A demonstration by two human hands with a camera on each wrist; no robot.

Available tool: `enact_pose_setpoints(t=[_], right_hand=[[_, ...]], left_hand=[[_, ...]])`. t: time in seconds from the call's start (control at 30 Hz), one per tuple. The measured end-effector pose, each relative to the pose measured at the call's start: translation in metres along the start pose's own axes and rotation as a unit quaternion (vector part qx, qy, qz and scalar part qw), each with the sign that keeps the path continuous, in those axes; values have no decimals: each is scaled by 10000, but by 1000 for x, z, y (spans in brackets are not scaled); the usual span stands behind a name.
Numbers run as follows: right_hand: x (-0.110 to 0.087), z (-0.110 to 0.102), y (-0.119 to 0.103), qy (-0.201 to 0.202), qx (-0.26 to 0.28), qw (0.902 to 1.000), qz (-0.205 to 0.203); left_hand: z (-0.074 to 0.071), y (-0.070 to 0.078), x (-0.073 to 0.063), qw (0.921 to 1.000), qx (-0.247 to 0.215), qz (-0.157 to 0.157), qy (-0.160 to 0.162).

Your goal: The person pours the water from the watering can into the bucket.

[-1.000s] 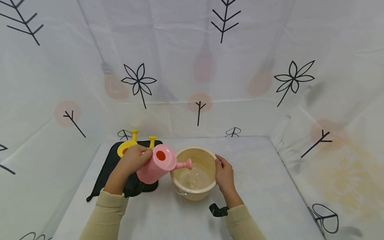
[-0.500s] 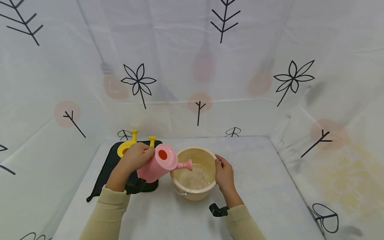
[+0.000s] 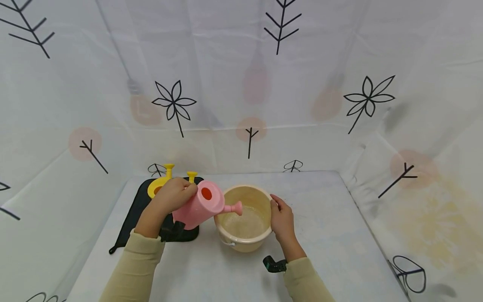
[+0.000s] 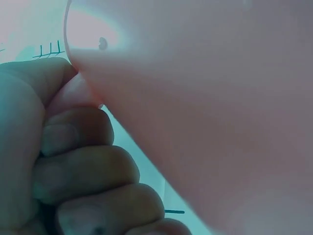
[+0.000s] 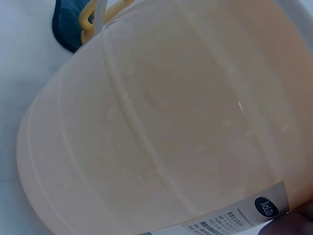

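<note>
My left hand (image 3: 171, 196) grips the handle of a pink watering can (image 3: 196, 212), its fingers curled in the left wrist view (image 4: 93, 166). The can is tilted right, its flared spout tip (image 3: 237, 208) over the opening of a cream bucket (image 3: 245, 246). Shallow clear water (image 3: 245, 224) lies in the bucket. My right hand (image 3: 282, 218) holds the bucket's right rim, thumb and fingers pinching it. The bucket's wall and printed label (image 5: 266, 205) fill most of the right wrist view. Whether water leaves the spout is too small to tell.
Behind my left hand, yellow watering-can parts (image 3: 154, 186) with flared tips stand on a black mat (image 3: 130, 222), partly hidden. The bucket stands on a white-covered table (image 3: 324, 235). A patterned cloth (image 3: 226, 84) hangs behind and at both sides.
My left hand and the pink watering can have shifted slightly up and right. The water in the bucket rippled strongly and now looks calmer. My right hand keeps its place.
</note>
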State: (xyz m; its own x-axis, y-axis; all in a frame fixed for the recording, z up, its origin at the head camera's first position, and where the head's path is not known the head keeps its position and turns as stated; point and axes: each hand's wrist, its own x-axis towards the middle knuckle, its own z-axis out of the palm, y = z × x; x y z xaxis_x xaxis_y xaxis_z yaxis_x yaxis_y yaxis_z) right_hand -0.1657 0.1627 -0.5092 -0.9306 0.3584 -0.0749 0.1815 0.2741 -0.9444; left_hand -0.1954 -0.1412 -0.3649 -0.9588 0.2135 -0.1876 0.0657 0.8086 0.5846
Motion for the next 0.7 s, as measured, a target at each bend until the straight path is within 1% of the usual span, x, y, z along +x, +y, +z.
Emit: enact_pose_setpoints(t=[0.23, 0.5, 0.7], right_hand=[[0, 0, 0, 36, -3, 10000, -4], [0, 0, 1, 11, 0, 10000, -1], [-1, 0, 1, 17, -19, 10000, -16]], left_hand=[[0, 2, 1, 10000, 68, -26, -16], [0, 4, 1, 9999, 106, 75, -3], [0, 5, 1, 9998, 156, 91, -4]])
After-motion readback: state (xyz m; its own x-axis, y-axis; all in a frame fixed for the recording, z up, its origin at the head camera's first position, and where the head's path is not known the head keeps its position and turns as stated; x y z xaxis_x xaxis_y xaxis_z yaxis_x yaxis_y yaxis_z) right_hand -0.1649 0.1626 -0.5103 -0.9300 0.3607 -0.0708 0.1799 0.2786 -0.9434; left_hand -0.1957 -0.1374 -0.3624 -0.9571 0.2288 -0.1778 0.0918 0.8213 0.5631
